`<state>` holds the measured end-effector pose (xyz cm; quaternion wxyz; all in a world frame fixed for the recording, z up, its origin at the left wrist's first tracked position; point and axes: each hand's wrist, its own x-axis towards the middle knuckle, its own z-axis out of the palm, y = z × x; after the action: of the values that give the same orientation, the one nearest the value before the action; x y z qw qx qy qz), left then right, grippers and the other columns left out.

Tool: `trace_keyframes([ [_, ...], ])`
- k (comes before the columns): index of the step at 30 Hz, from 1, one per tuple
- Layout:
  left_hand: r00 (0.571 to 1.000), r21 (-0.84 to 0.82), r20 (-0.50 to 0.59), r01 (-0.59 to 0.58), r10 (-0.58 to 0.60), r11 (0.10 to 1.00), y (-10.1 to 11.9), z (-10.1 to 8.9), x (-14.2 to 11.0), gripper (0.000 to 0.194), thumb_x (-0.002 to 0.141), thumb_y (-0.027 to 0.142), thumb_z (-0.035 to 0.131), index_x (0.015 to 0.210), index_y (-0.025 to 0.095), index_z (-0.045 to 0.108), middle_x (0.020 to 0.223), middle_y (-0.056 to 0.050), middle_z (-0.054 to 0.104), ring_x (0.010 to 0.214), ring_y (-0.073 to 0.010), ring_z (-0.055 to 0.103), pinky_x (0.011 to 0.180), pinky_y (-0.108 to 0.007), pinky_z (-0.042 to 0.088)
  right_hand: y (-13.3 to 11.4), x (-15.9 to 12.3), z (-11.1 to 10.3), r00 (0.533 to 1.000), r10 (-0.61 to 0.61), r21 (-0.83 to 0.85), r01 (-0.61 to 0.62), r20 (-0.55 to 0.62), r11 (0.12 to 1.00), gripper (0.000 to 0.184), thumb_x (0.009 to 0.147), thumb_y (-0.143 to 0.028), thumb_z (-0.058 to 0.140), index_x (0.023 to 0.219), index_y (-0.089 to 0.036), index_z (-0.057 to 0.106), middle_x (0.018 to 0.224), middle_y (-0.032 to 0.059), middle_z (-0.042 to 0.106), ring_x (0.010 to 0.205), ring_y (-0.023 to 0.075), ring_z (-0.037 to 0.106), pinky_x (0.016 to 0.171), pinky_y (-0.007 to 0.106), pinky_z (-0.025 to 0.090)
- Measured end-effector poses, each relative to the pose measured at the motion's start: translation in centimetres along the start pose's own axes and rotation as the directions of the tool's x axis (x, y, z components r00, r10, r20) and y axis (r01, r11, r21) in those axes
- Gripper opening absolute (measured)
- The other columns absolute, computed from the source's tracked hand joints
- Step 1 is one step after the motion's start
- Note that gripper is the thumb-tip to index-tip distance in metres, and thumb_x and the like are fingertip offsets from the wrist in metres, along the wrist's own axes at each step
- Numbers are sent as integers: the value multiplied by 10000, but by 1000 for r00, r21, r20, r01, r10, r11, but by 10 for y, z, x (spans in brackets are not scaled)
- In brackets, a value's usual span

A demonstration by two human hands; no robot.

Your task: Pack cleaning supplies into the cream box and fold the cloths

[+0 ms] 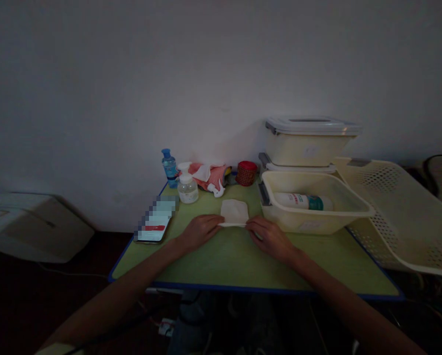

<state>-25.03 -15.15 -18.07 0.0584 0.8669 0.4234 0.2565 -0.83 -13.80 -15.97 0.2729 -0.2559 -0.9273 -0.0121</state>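
A small white cloth (pixel 234 212), roughly square, lies at the middle of the green table, its near edge turned up into a narrow roll or fold. My left hand (pixel 203 230) pinches the near left corner of this cloth. At the near right corner my right hand (pixel 268 235) grips it the same way, fingers closed. The cloth is stretched flat between both hands. Close to the right hand stands an open cream plastic bin (pixel 317 219) with a white and teal bottle or roll (pixel 304 201) lying inside.
The green table (pixel 228 266) has a blue rim. A phone (pixel 156 219) lies at left, near a clear pump bottle (pixel 187 190) and a blue bottle (pixel 170 170). Behind are red-and-white cloths (pixel 213 177), a red woven pot (pixel 246 173), a lidded box (pixel 309 143) and, right, a basket (pixel 394 212).
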Motion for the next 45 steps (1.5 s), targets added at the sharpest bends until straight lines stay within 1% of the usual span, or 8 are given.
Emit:
trace_keyframes([
  [12, 998, -29, 33, 55, -54, 998, 18, -82, 42, 255, 854, 235, 451, 1004, 185, 651, 916, -52, 689, 823, -180, 624, 771, -295, 447, -8, 44, -54, 981, 42, 72, -29, -187, 997, 152, 826, -111, 412, 843, -179, 546, 804, 51, 593, 748, 158, 578, 674, 278, 472],
  [16, 987, -210, 148, 97, -66, 973, 36, -109, 37, 253, 834, 309, 481, 881, 170, 687, 643, -15, 631, 562, -120, 561, 568, -218, 434, -28, 42, -77, 983, 47, 163, -18, -175, 986, 135, 830, -122, 436, 823, -194, 550, 788, 37, 603, 739, 147, 583, 665, 262, 466],
  [19, 937, -450, 330, 264, -116, 853, 44, -120, 28, 267, 800, 352, 509, 870, 159, 680, 636, -10, 614, 512, -96, 534, 483, -187, 424, -46, 37, -91, 986, 120, 312, -79, -113, 947, 126, 808, -120, 469, 804, -202, 566, 765, 20, 614, 694, 126, 579, 622, 228, 458],
  [24, 815, -613, 567, 512, -116, 602, 24, -88, 12, 305, 721, 395, 603, 866, 130, 642, 706, -13, 634, 515, -79, 535, 469, -179, 452, -42, 30, -62, 935, 304, 434, -354, 182, 828, 176, 726, -54, 481, 785, -171, 598, 751, 17, 613, 656, 115, 557, 554, 195, 430],
  [29, 764, -565, 612, 603, -205, 563, -15, -22, 2, 366, 686, 420, 589, 845, 92, 627, 715, -30, 633, 549, -96, 552, 491, -190, 451, -9, 22, 10, 849, 415, 385, -521, 326, 762, 228, 652, 23, 484, 741, -138, 619, 699, 10, 614, 611, 107, 541, 561, 198, 413],
  [35, 844, -458, 461, 492, -275, 740, -40, -1, 19, 290, 735, 358, 516, 781, 97, 635, 628, -5, 577, 503, -95, 486, 473, -204, 407, 21, 26, 41, 856, 453, 338, -515, 248, 788, 268, 662, 32, 450, 776, -136, 625, 736, 27, 617, 666, 127, 553, 631, 231, 421],
  [39, 905, -383, 250, 419, -345, 823, -48, 4, 33, 116, 691, 221, 572, 708, 116, 619, 689, -9, 559, 648, -127, 518, 623, -238, 430, 35, 35, 48, 873, 451, 301, -488, 187, 820, 248, 698, 13, 441, 799, -137, 611, 803, 49, 609, 748, 144, 559, 713, 267, 435],
  [45, 904, -272, -110, 372, -413, 887, -42, 19, 28, 255, 684, 126, 556, 938, 116, 584, 913, -64, 518, 800, -170, 525, 753, -337, 454, 39, 36, 57, 916, 375, 241, -399, 140, 885, 259, 710, 33, 426, 822, -128, 596, 876, 76, 584, 864, 161, 543, 807, 305, 439],
])
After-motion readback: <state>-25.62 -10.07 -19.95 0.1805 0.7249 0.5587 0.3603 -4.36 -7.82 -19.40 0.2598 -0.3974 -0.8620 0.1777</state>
